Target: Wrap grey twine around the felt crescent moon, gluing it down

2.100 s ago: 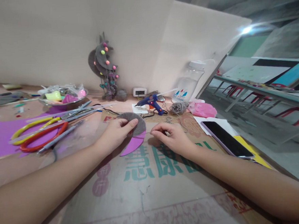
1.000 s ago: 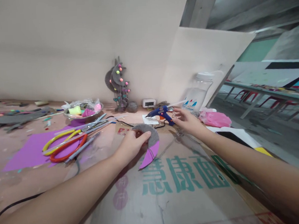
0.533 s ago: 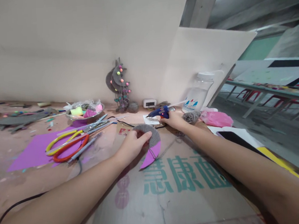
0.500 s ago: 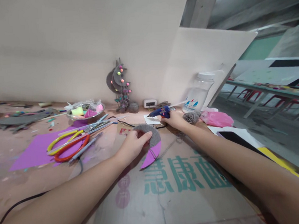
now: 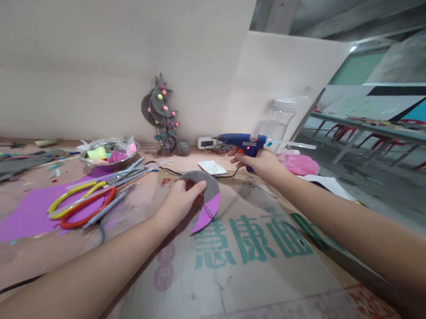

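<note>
My left hand pinches a crescent moon cutout over the cardboard. Grey yarn covers the crescent's upper part, and its lower tip is bare purple with a few strands across it. In my right hand is a blue glue gun, held up with its nozzle pointing left and a clear glue stick out of its back. A small red light glows on its side. Below the gun lies a white paper piece. Loose grey yarn trails on the cardboard near my right wrist.
On the left are scissors with yellow and red handles, purple sheets and a metal bowl. A finished moon ornament stands by the wall, near a small timer. A clear bottle and pink bag are at right.
My right hand has lifted the glue gun up off the white paper, its nozzle now higher. My left hand still holds the crescent. The whole view has shifted slightly.
</note>
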Demonstrator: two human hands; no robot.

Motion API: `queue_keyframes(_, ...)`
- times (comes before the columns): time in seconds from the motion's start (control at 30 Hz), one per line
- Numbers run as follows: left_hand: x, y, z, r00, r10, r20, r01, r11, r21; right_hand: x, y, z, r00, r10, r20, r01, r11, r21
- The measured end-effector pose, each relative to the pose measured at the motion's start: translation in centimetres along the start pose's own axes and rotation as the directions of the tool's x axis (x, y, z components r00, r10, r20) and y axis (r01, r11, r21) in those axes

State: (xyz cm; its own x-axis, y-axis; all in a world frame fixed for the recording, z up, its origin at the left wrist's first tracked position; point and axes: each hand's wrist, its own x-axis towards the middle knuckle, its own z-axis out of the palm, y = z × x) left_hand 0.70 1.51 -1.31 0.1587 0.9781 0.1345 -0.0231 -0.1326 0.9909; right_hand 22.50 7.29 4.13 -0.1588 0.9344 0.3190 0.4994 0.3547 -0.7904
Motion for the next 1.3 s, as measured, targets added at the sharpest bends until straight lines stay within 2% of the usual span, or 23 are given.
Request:
queue_keyframes(0.13,-0.2,0.5,0.1,1.000,-0.015,-0.024,0.015,1.000,-0.004,-3.9,-1.0,-0.3,0.999,0.041,0.004,-0.041,0.996,0.074)
queue_keyframes(0.27,-0.4,1.3,0.1,0.996,-0.035,-0.082,0.037,0.999,0.018,-7.4,-1.0,-0.2,0.992,0.094,0.086,-0.090,0.994,-0.056)
queue_keyframes(0.4,-0.2,1.0,-0.1,0.995,0.007,-0.096,-0.003,0.999,0.036,-9.3,-0.5,0.1,0.991,0.058,0.123,-0.042,0.991,-0.128)
queue_keyframes(0.57,0.0,0.1,-0.4,0.995,0.068,-0.066,-0.070,0.997,-0.018,-10.1,-0.9,0.4,0.986,-0.012,0.165,0.025,0.997,-0.076)
queue_keyframes(0.67,0.0,-0.1,-0.5,0.999,0.026,-0.041,-0.028,0.998,-0.059,-10.2,-0.9,0.4,0.986,-0.027,0.167,0.046,0.992,-0.114)
queue_keyframes(0.8,0.0,-0.4,-0.7,0.999,-0.006,-0.039,0.006,1.000,-0.018,-10.0,-0.2,0.4,0.980,-0.042,0.193,0.073,0.984,-0.159)
queue_keyframes(0.93,0.0,-0.5,-0.8,0.997,0.015,-0.077,-0.013,1.000,0.026,-10.2,-0.3,0.7,0.982,-0.031,0.187,0.065,0.982,-0.179)
queue_keyframes(1.1,-0.1,0.1,-0.7,0.998,0.006,-0.062,-0.003,0.999,0.047,-10.5,-0.7,0.9,0.968,-0.017,0.251,0.050,0.991,-0.127)
queue_keyframes(1.3,-0.3,0.7,-0.5,0.997,-0.013,-0.076,0.019,0.997,0.076,-10.4,-1.0,0.9,0.972,0.022,0.232,0.022,0.983,-0.184)
